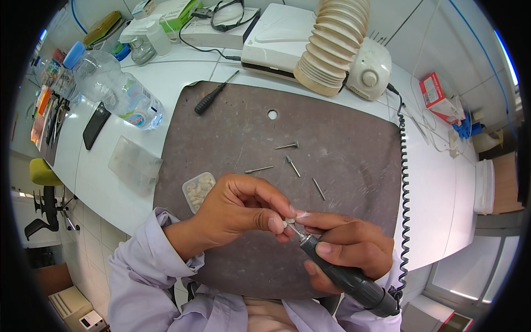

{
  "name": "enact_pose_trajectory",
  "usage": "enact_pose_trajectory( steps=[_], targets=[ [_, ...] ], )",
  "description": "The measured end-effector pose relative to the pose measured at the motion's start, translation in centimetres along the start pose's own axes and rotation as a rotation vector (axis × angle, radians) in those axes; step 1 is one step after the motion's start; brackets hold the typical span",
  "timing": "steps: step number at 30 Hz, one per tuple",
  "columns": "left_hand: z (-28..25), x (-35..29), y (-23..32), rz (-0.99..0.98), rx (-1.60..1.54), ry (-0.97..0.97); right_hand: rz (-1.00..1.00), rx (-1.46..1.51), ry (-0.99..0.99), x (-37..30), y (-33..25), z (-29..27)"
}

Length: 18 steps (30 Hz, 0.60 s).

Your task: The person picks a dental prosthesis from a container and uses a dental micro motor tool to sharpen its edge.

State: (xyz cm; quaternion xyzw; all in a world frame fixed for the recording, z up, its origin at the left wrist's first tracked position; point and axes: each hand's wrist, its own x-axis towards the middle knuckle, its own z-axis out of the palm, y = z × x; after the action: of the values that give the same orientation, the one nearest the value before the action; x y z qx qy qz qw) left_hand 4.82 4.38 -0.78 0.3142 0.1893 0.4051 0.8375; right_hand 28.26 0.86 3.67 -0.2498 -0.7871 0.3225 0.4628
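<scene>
My left hand [235, 213] pinches a small white tooth-like piece [289, 221] between thumb and fingers. Wrapped in my right hand [354, 240] is a dark rotary handpiece [357, 285], its thin metal tip pointing up-left and meeting the white piece. My right index finger reaches forward to the piece, and the two hands' fingertips nearly touch. Beside my left wrist, a small clear tub [186, 188] holds several cream tooth-like pieces [200, 192]. Beyond my hands lie several loose metal burs, among them a wide-headed one [286, 146] and a straight one [319, 189].
A brown mat [343, 138] covers the white bench. On it lies a black screwdriver [209, 101]. A water bottle [119, 88], phone [97, 126] and clear box [134, 159] stand left. A ribbed hose [334, 44] and control unit [369, 72] are behind; a coiled cord [404, 188] runs right.
</scene>
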Motion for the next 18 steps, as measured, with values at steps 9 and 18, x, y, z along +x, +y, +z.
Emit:
enact_pose_trajectory(
  steps=[9,18],
  targets=[
    [-0.11,0.00,-0.12,-0.006,0.002,0.009,0.032,0.034,0.060,-0.22,-0.23,0.47],
    [-0.09,0.00,-0.14,-0.005,0.001,0.011,0.010,-0.010,0.024,-0.15,-0.25,0.23]
  ],
)
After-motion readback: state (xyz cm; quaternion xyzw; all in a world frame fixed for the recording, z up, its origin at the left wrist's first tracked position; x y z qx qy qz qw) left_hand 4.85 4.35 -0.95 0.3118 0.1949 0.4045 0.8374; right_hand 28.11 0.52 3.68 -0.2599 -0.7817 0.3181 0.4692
